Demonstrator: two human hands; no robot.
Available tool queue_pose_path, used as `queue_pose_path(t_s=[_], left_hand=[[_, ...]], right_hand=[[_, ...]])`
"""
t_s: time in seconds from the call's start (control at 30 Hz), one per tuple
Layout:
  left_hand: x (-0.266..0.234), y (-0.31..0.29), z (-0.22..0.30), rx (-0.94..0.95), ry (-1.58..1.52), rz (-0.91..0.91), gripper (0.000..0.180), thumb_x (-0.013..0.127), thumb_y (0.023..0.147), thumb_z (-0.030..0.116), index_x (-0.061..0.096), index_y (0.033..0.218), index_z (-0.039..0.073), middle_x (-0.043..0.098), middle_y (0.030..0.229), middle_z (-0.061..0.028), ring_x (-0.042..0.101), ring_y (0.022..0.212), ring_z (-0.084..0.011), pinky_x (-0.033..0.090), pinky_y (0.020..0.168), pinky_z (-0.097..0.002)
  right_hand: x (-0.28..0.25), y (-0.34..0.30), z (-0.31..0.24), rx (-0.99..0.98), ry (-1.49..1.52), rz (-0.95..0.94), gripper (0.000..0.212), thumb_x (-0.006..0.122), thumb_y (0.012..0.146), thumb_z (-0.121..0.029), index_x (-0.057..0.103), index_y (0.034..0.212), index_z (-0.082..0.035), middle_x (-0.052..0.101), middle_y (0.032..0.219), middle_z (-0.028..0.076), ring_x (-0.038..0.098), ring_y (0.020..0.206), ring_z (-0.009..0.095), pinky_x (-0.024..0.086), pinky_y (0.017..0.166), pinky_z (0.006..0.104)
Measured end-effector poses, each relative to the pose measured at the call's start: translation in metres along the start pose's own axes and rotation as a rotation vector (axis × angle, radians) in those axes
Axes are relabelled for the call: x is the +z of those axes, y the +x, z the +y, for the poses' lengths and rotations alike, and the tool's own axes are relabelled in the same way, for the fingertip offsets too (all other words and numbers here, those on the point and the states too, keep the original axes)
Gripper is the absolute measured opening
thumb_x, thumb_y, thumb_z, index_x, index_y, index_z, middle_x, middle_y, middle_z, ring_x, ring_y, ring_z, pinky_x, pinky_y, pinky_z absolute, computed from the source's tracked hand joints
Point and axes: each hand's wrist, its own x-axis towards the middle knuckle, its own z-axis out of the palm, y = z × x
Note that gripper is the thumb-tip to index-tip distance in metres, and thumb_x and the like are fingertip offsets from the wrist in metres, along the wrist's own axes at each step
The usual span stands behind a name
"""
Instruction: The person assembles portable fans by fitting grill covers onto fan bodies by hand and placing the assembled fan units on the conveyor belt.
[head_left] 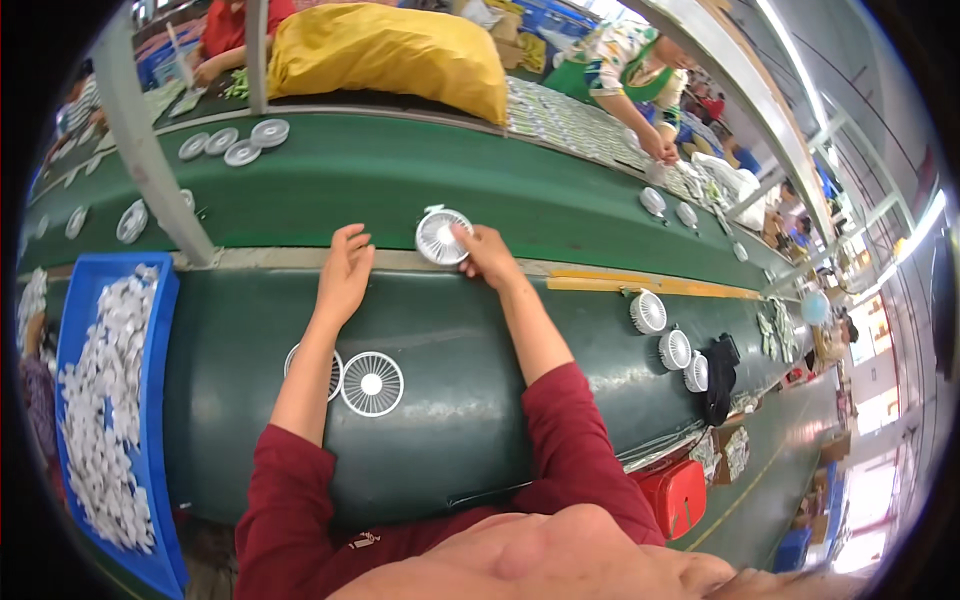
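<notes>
My right hand [487, 254] grips a round white fan head [440, 238] by its right side, over the near edge of the green belt. Its radial grille faces up. To the left of it, my left hand [347, 266] is raised with fingers apart and holds nothing. Two round white fan grilles lie on the dark green worktop below: one grille [372, 384] in full sight, the other [330, 378] partly hidden under my left forearm.
A blue bin [165, 330] of small white parts stands at left. Three fan heads [674, 350] sit at right beside a black cloth [720, 380]. More round parts [241, 152] lie on the belt [350, 170]. A metal post [150, 150] rises at left. Other people work across the belt.
</notes>
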Motion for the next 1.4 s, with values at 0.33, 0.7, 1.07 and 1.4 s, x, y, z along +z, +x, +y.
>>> queue_pose_path(t_s=[0.33, 0.7, 1.07, 1.4], left_hand=[[0.003, -0.011, 0.017, 0.052, 0.202, -0.115, 0.024, 0.053, 0.094, 0.013, 0.056, 0.115, 0.001, 0.061, 0.119, -0.0121, 0.059, 0.111, -0.0243, 0.048, 0.09, -0.0327], [-0.014, -0.01, 0.01, 0.177, 0.283, -0.036, 0.022, 0.057, 0.089, 0.014, 0.059, 0.11, 0.006, 0.064, 0.109, -0.0118, 0.063, 0.103, -0.0271, 0.05, 0.081, -0.0353], [-0.07, 0.017, 0.014, 0.14, 0.461, 0.237, 0.026, 0.062, 0.083, 0.013, 0.059, 0.108, 0.005, 0.062, 0.107, -0.0178, 0.058, 0.101, -0.0343, 0.046, 0.087, -0.0413], [-0.185, 0.112, -0.026, -0.058, 1.271, 0.395, 0.046, 0.059, 0.08, 0.005, 0.051, 0.125, 0.013, 0.038, 0.14, -0.0209, 0.045, 0.123, -0.0408, 0.044, 0.098, -0.0493]], right_hand=[[-0.151, 0.049, 0.05, -0.074, 0.476, 0.487, 0.045, 0.058, 0.094, -0.017, 0.044, 0.129, 0.007, 0.056, 0.116, 0.024, 0.064, 0.096, 0.035, 0.059, 0.079, 0.0413], [0.003, -0.016, 0.011, -0.243, 0.052, -0.009, 0.018, 0.057, 0.093, -0.014, 0.063, 0.103, 0.0, 0.067, 0.09, 0.006, 0.063, 0.074, 0.01, 0.051, 0.061, 0.0228], [0.14, -0.144, -0.024, -0.908, -0.762, -0.718, 0.072, 0.08, 0.068, -0.036, 0.052, 0.13, -0.013, 0.04, 0.142, 0.019, 0.039, 0.128, 0.037, 0.032, 0.105, 0.0481], [0.156, -0.154, -0.015, -0.935, -0.817, -0.499, 0.037, 0.081, 0.067, -0.027, 0.058, 0.086, -0.005, 0.047, 0.135, 0.019, 0.045, 0.122, 0.036, 0.038, 0.098, 0.046]])
